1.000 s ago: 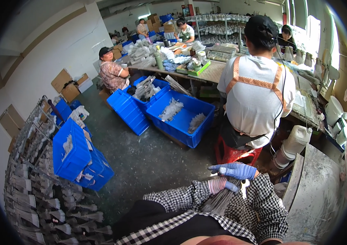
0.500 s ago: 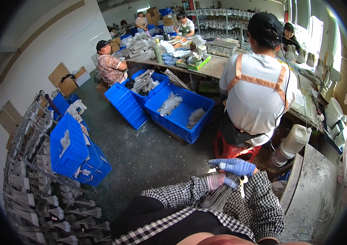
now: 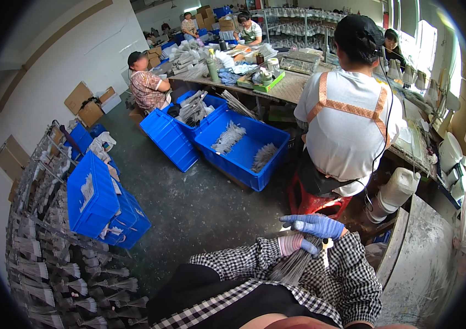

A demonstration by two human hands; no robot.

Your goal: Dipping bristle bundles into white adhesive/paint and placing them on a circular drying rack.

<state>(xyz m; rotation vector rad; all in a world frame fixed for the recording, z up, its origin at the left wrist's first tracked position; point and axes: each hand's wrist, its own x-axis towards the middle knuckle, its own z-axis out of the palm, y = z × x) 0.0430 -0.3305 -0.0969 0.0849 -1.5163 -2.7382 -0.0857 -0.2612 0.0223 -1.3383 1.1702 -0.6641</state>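
Observation:
In front of my body I hold a bundle of thin grey strands (image 3: 289, 269), which fans out downward toward my lap. My left hand (image 3: 297, 244), in a striped glove with blue fingertips, is closed around the upper part of the bundle. Just above it lies my right hand (image 3: 316, 224), in a blue glove, over the bundle's top end. Its fingers are pressed together and point left. What sits beneath the right palm is hidden.
Blue crates (image 3: 266, 181) with pale fan-shaped bundles stand ahead. More blue crates (image 3: 93, 192) and a rack of fan-shaped bundles (image 3: 35, 268) are on the left. A person (image 3: 348, 120) sits close ahead on a red stool (image 3: 321, 205). A grey worktop (image 3: 425, 263) is at right.
My hands and the bundle stay almost in place. The seated person at the far left has turned the head slightly.

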